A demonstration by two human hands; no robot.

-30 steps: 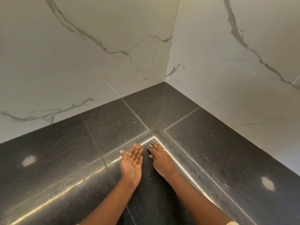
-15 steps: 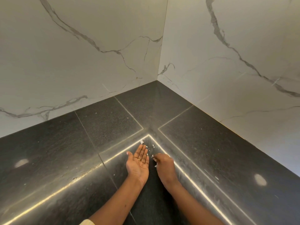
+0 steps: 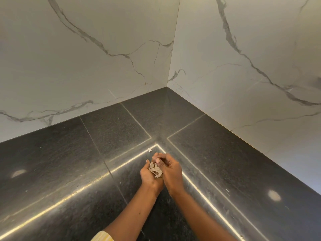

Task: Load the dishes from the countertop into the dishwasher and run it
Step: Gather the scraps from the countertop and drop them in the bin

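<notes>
My left hand (image 3: 148, 176) lies palm up on the black stone countertop (image 3: 225, 162), cupped around a small heap of pale scraps (image 3: 155, 169). My right hand (image 3: 171, 168) presses against it from the right, its curled fingers and thumb resting over the heap. One loose white scrap (image 3: 149, 150) lies on the counter just beyond the fingertips, in the inner corner of the bright inlaid line. No dishes and no dishwasher are in view.
White marble walls with grey veins (image 3: 86, 66) meet in a corner (image 3: 167, 86) behind the counter. Tiny white crumbs dot the dark surface. Two round light reflections (image 3: 274, 195) show on the stone left and right.
My right hand has swept in from the counter and closed against my left palm. The open left palm now holds a heap of pale scraps.
</notes>
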